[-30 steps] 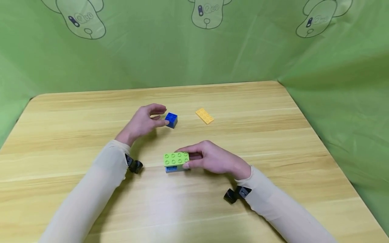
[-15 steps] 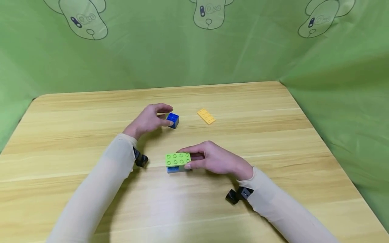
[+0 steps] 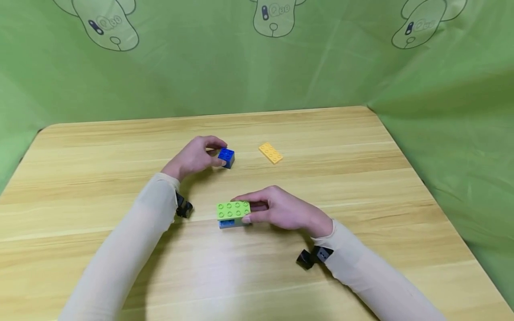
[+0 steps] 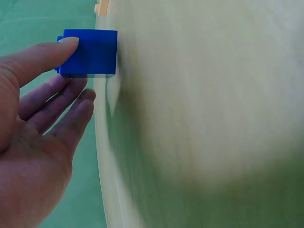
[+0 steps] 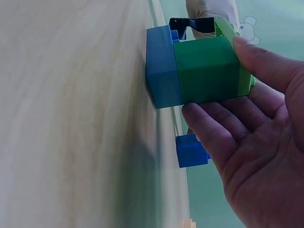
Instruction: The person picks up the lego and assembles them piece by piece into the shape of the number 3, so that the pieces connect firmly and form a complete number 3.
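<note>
My left hand [image 3: 194, 156] pinches a small dark blue toy building brick [image 3: 227, 157] from its left side, studs facing up. The left wrist view shows the thumb flat on the near face of this blue brick [image 4: 97, 54], with the other fingers partly hidden behind and below it. Nearer the person, my right hand [image 3: 285, 211] grips the right end of a small stack of bricks. Lime green studded plate [image 3: 230, 210] forms its top, a darker green brick [image 5: 206, 71] its middle, and a longer blue brick [image 5: 164, 69] its base on the table.
A yellow studded plate [image 3: 271, 153] lies on the wooden table [image 3: 341, 178], right of the dark blue brick. Green cloth [image 3: 201, 71] with printed cartoon heads hangs behind and beside the table. Each wrist carries a small black camera.
The left hand has moved slightly right and its fingers have closed on the dark blue brick. The right hand and its stack stay in place; the head view has shifted slightly.
</note>
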Tool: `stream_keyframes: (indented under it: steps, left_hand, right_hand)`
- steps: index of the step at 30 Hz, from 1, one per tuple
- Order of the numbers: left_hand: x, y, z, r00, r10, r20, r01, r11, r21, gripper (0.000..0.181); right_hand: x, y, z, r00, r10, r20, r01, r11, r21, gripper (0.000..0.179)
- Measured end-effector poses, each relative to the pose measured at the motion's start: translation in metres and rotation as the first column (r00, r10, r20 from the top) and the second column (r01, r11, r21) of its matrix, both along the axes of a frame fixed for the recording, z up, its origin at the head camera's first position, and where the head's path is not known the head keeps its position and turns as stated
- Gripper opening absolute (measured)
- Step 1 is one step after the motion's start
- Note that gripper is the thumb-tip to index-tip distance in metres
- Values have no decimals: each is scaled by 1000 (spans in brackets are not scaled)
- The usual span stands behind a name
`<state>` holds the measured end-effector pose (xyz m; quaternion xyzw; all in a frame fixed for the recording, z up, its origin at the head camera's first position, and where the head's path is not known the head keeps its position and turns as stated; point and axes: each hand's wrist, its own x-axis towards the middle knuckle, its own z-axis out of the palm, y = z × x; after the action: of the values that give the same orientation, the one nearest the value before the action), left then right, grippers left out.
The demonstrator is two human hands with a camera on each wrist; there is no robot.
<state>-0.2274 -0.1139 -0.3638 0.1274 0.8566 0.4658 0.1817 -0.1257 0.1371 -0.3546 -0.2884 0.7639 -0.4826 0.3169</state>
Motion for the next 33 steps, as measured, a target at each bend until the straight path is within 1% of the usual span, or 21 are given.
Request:
stream_keyframes:
  steps: [6,12,16,22,27,33]
  left_hand:
    - [-1,-1,-1,1000,-18,-24,17,1000,-12,45]
    - [-1,-1,-1,1000,7,-30,-8,1000,-28,40]
    - [0,0,-1,999,36,-29,-36,999,-13,40]
    - [1,5,0,999,34,-43,-32,999,36,38]
    - [5,1,0,998,48,-42,-47,999,18,38]
    - [9,-3,0,998,21,-63,-20,1000,23,39]
  right_hand:
    - [0,-1,1,1000,4,3,-4,1000,-4,46]
    - [0,-1,0,1000,-1,7,1,1000,3,46]
    - [0,0,0,1000,0,-6,0,1000,8,46]
    - [0,2,1,1000,-5,-9,5,1000,12,46]
    - [0,-2,1,1000,7,11,-7,1000,-1,46]
    - [0,-2,2,1000,-2,2,2,1000,16,46]
